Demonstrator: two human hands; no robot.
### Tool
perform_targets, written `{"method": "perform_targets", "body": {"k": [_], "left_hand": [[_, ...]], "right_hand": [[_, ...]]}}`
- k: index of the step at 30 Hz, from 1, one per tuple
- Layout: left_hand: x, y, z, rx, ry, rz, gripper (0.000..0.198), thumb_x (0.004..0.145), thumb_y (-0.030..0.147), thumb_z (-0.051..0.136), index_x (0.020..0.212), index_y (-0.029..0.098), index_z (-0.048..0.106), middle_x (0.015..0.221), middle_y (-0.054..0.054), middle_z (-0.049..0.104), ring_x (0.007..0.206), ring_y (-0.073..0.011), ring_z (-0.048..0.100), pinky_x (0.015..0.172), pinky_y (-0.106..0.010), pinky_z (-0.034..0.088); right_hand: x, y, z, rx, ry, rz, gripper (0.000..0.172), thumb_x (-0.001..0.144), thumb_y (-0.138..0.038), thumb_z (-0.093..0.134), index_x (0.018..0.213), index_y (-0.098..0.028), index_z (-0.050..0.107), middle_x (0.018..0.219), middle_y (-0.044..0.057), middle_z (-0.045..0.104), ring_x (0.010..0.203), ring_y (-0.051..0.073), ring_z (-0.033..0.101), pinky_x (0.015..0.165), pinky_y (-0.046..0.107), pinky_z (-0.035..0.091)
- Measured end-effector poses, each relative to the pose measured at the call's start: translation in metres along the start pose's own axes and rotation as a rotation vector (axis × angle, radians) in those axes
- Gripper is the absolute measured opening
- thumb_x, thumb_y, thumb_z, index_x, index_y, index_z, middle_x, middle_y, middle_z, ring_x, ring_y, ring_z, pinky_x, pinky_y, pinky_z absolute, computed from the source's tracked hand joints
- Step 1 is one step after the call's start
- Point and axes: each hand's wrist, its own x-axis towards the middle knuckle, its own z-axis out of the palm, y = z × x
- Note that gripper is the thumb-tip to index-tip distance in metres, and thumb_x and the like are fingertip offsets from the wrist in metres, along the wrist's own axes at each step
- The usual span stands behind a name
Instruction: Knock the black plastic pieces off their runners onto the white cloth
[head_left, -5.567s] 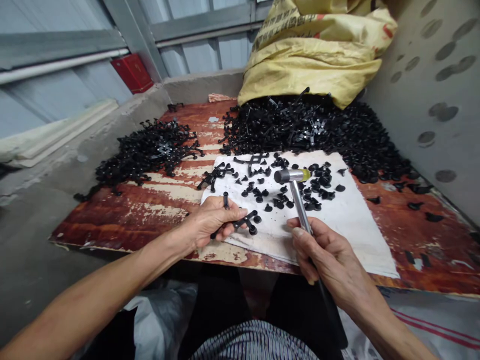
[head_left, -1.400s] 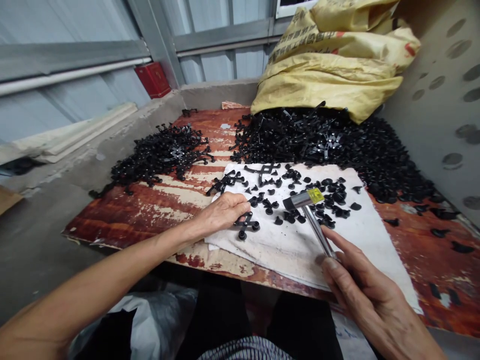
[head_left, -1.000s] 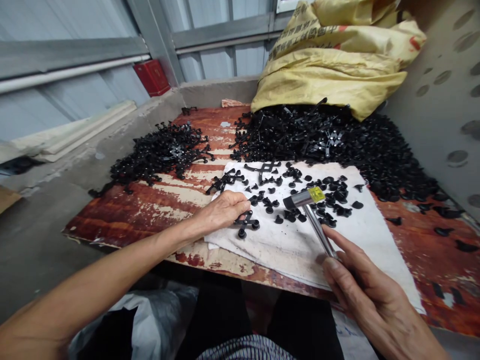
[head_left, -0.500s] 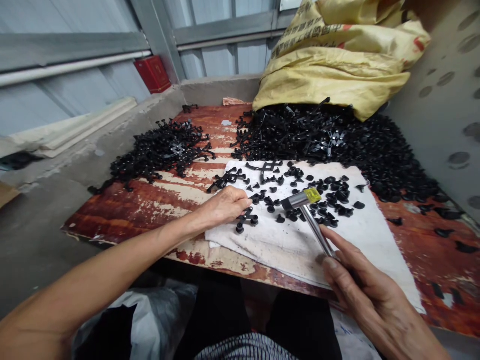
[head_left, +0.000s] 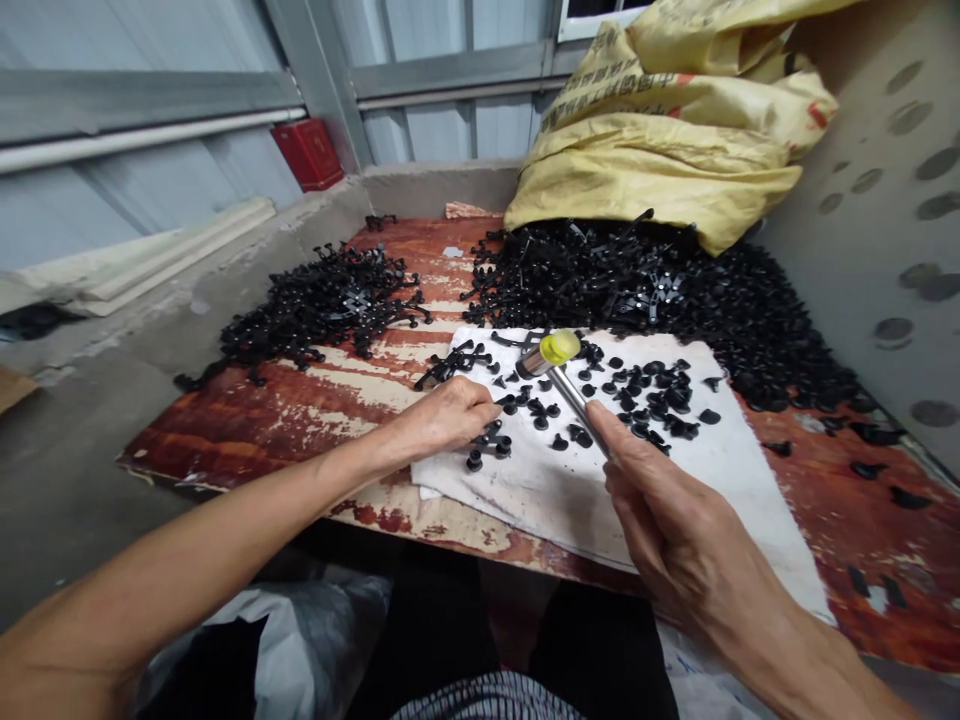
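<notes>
Left hand (head_left: 448, 414): fingers gripping black jointed part (head_left: 503, 446) over white cloth (head_left: 540, 505), likely to steady it. Right hand (head_left: 671, 510): fingers wrapped round hammer (head_left: 569, 391) handle, probably keeping head free, beyond left fingers. Loose black pieces (head_left: 559, 442) right of left fingers, presumably for reach.

On the bench (head_left: 375, 362) we list: a cloth (head_left: 555, 500) at the front edge, right of centre, bearing loose studs (head_left: 660, 390); at its left side, a jointed piece (head_left: 489, 438) in the left hand (head_left: 450, 412); over the cloth, a hammer (head_left: 566, 388) in the right hand (head_left: 675, 500). Small heap (head_left: 322, 300), left edge. Large heap (head_left: 592, 270), rear to right edge, before a sack (head_left: 667, 150).
</notes>
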Motion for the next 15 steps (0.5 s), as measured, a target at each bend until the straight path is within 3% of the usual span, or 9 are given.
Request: {"method": "perform_targets", "body": {"k": [4, 9, 11, 13, 15], "left_hand": [[0.0009, -0.0032, 0.0001, -0.024, 0.006, 0.018, 0.030, 0.080, 0.024, 0.048, 0.051, 0.019, 0.043, 0.048, 0.003, 0.043, 0.046, -0.0087, 0.036, 0.047, -0.024, 0.025], [0.0026, -0.0049, -0.0008, 0.029, 0.001, 0.057, 0.032, 0.080, 0.024, 0.048, 0.050, 0.019, 0.039, 0.047, 0.004, 0.039, 0.046, -0.0081, 0.033, 0.047, -0.024, 0.023], [0.0026, -0.0052, -0.0006, 0.016, -0.015, 0.035, 0.032, 0.081, 0.024, 0.048, 0.051, 0.019, 0.039, 0.047, 0.004, 0.040, 0.046, -0.0081, 0.034, 0.047, -0.024, 0.023], [0.0023, -0.0053, 0.0000, 0.001, -0.026, 0.009, 0.031, 0.082, 0.025, 0.047, 0.052, 0.019, 0.041, 0.048, 0.004, 0.043, 0.046, -0.0083, 0.036, 0.047, -0.024, 0.025], [0.0020, -0.0051, 0.0005, 0.001, -0.024, 0.007, 0.031, 0.082, 0.025, 0.047, 0.052, 0.019, 0.042, 0.048, 0.003, 0.043, 0.046, -0.0083, 0.036, 0.048, -0.024, 0.026]], "right_hand": [[0.0062, 0.0033, 0.0016, -0.079, -0.093, -0.024, 0.056, 0.090, -0.010, 0.039, 0.145, -0.019, 0.046, 0.082, 0.009, 0.071, 0.062, 0.022, 0.070, 0.053, 0.033, 0.058], [0.0080, -0.0031, -0.0025, 0.037, 0.125, -0.126, 0.066, 0.090, -0.005, 0.042, 0.152, -0.023, 0.030, 0.108, 0.013, 0.070, 0.086, 0.022, 0.071, 0.067, 0.031, 0.059], [0.0090, -0.0032, -0.0026, -0.009, 0.086, -0.139, 0.067, 0.088, -0.004, 0.040, 0.152, -0.022, 0.031, 0.101, 0.013, 0.071, 0.078, 0.022, 0.072, 0.060, 0.031, 0.059], [0.0099, -0.0013, -0.0022, -0.076, -0.024, -0.129, 0.062, 0.086, -0.006, 0.039, 0.147, -0.017, 0.042, 0.085, 0.012, 0.071, 0.059, 0.022, 0.069, 0.046, 0.031, 0.056], [0.0099, 0.0004, -0.0025, -0.057, -0.037, -0.110, 0.058, 0.087, -0.008, 0.039, 0.143, -0.017, 0.047, 0.086, 0.012, 0.072, 0.057, 0.022, 0.068, 0.045, 0.032, 0.056]]}}
